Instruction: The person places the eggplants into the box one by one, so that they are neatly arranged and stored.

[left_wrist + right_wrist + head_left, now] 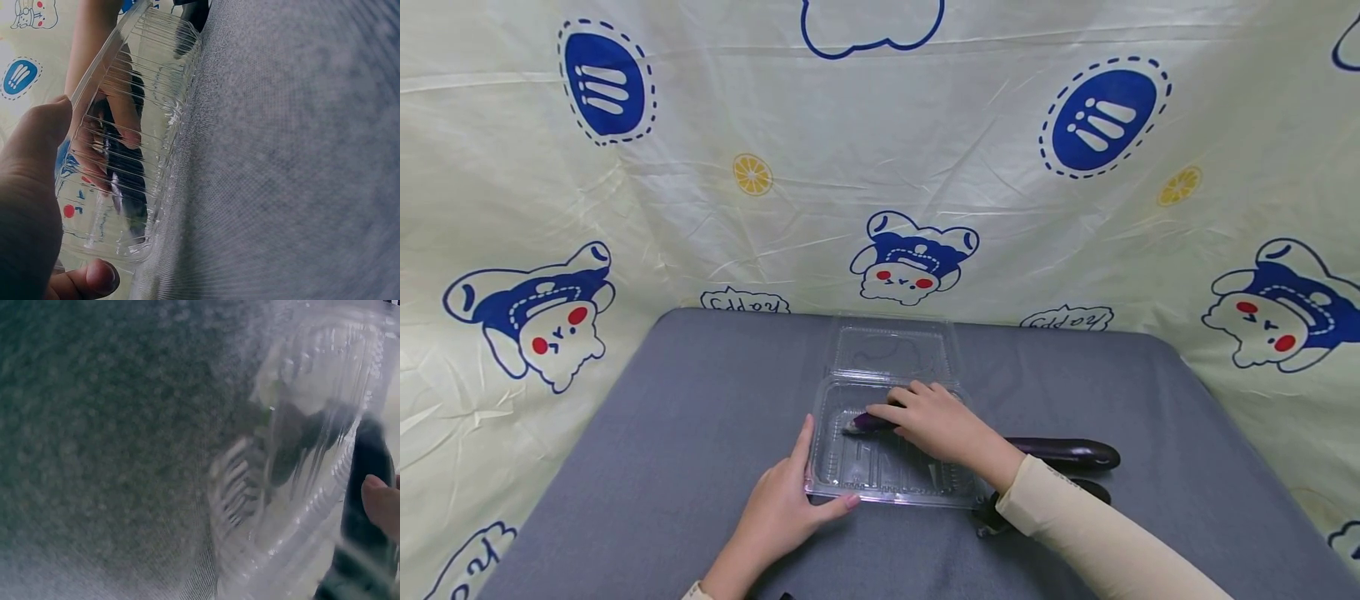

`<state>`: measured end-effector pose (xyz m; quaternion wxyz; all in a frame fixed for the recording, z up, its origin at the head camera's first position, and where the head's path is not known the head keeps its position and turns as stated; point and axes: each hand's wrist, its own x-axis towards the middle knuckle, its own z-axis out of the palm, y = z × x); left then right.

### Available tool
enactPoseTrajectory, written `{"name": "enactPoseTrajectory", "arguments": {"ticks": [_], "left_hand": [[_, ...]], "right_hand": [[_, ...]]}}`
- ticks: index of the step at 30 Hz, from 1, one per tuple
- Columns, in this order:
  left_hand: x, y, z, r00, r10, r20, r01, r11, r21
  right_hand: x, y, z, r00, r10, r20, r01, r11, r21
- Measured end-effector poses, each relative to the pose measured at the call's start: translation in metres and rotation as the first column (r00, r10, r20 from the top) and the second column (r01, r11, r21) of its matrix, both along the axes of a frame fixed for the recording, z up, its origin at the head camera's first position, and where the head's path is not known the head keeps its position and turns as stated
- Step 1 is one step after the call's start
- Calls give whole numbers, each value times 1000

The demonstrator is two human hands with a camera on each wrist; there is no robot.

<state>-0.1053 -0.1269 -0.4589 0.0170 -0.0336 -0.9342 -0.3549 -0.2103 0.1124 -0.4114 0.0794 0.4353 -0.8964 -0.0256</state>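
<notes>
My right hand (940,421) grips a dark purple eggplant (872,422) over the tray half of a clear plastic clamshell box (891,498). The eggplant's stem end points left, and the hand hides much of the rest. In the left wrist view the eggplant (128,181) shows through the ribbed clear wall. In the right wrist view the thumb (382,506) presses on its dark skin. My left hand (782,496) touches the box's near left corner, with the thumb along the front rim and a straight finger along the left side.
The box's clear lid (891,350) lies folded back, away from me. Right of the box, an eggplant (1067,452) lies on the grey cloth-covered table (715,400), and another (1093,490) lies nearer, partly under the right sleeve. A printed curtain (820,233) hangs behind the table.
</notes>
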Motion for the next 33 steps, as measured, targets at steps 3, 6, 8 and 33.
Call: {"name": "enactPoseTrajectory", "arguments": {"ticks": [3, 6, 8, 33], "left_hand": [[0, -1, -1, 1000, 3, 2, -3, 1000, -1], [-1, -1, -1, 1000, 5, 4, -5, 1000, -4], [-1, 0, -1, 1000, 6, 6, -6, 1000, -4], [-1, -1, -3, 1000, 1, -26, -1, 1000, -11]], "right_hand": [[0, -2, 0, 1000, 14, 28, -13, 1000, -22], [1, -2, -1, 997, 29, 67, -26, 999, -47], [1, -2, -2, 994, 31, 101, -25, 998, -59], [9, 15, -5, 984, -59, 169, 73, 994, -80]]}}
